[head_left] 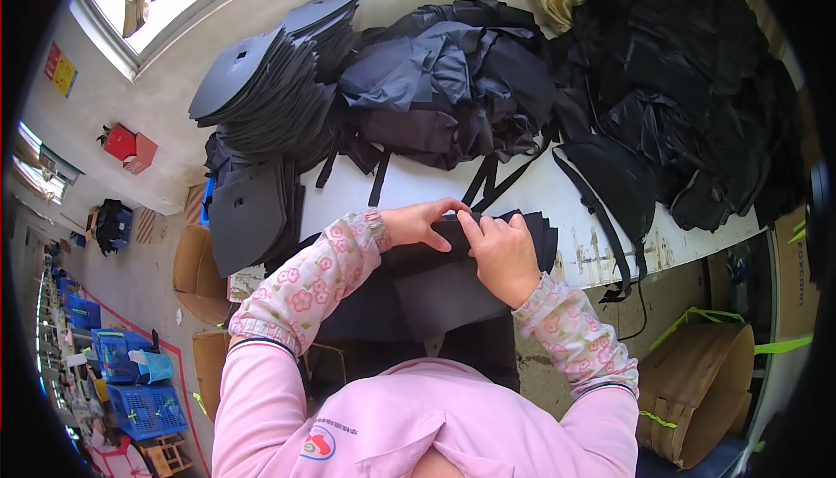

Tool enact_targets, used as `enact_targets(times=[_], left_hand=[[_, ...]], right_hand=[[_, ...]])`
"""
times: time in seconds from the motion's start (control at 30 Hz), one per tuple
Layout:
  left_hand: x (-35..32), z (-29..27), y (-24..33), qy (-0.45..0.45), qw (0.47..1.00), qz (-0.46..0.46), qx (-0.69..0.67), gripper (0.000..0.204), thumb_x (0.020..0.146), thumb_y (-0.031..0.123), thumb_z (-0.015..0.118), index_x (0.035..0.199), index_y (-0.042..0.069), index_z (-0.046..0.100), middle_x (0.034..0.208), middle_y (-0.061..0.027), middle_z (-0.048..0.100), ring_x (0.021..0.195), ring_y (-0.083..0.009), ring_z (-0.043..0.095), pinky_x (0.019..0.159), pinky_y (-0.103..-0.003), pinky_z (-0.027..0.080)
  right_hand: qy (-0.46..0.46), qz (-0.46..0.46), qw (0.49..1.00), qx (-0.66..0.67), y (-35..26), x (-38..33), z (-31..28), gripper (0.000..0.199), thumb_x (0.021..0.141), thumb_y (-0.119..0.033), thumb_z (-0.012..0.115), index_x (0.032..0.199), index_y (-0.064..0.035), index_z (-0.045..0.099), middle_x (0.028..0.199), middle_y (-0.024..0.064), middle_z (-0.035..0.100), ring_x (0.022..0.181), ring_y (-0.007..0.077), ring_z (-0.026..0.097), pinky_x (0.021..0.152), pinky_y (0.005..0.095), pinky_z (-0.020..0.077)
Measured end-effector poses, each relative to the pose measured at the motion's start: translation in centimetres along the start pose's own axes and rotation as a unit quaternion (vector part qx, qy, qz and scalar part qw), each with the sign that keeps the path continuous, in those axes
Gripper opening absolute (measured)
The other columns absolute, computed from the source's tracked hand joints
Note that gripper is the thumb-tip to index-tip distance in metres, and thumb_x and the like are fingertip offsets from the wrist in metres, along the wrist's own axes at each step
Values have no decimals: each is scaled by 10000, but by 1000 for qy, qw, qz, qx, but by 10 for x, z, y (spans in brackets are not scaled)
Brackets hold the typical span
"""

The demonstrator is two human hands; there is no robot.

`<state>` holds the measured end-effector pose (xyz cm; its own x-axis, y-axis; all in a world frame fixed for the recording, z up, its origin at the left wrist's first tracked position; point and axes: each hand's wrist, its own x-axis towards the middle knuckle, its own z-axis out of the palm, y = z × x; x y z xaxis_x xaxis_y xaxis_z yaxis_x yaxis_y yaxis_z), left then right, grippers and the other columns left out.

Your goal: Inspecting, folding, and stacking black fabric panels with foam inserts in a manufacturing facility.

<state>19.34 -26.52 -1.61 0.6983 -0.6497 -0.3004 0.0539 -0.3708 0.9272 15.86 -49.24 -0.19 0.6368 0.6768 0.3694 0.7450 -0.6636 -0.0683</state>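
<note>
A dark piece of fabric [444, 293] hangs over the near edge of the white table, in front of my body. At its upper edge my left hand [420, 224] bends thumb and fingers round the cloth. Close beside it, my right hand [505, 256] pinches the same edge, its index fingertip nearly meeting the left fingers. More black layers [542, 236] stick out in a stack under and right of my right hand. Floral sleeve covers sit on both my forearms.
The white table [409, 184] carries stacked dark grey panels [270, 86] at left, a heap of black cloth [453, 86] behind, and piled black bags [688, 86] at right. A strapped black pouch [607, 186] lies near the right edge. Cardboard boxes [697, 391] stand below.
</note>
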Motion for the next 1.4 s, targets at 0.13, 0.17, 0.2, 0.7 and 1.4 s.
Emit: enact_targets(times=[0.13,0.17,0.2,0.7,1.4], left_hand=[[-1,-2,-8,21,997,-2,-78,744,785,68,765,1433,68,399,1339,-94,551,1250,-212,476,1033,-383,403],[0,-3,-9,22,997,-1,-75,744,785,68,765,1433,68,399,1339,-94,551,1250,-212,476,1033,-383,403],[0,-1,-11,40,993,14,-112,723,798,81,758,1427,68,402,1342,-112,547,1252,-242,492,1035,-400,409],[-47,107,-53,128,873,101,460,807,861,518,675,1500,133,367,1596,-188,247,1496,-390,173,1172,-622,135],[-7,-84,-50,620,770,150,12,93,858,10,658,951,14,664,801,-9,662,696,-69,605,648,-237,494]], right_hand=[[2,7,1000,-5,-3,2,1,558,731,-117,750,1264,-74,594,802,51,604,750,217,622,718,385,404],[4,9,1000,-5,-2,4,3,562,729,-119,752,1266,-75,591,804,51,608,751,217,624,718,387,403],[7,8,1000,-6,-1,5,5,562,729,-119,752,1266,-75,591,804,51,608,751,217,624,718,387,403],[-63,126,929,341,64,91,63,361,823,-210,745,1120,-37,637,1152,161,624,988,368,644,852,446,511],[65,71,914,394,57,85,65,352,913,-88,629,1239,41,596,1267,167,596,994,279,663,876,341,523]])
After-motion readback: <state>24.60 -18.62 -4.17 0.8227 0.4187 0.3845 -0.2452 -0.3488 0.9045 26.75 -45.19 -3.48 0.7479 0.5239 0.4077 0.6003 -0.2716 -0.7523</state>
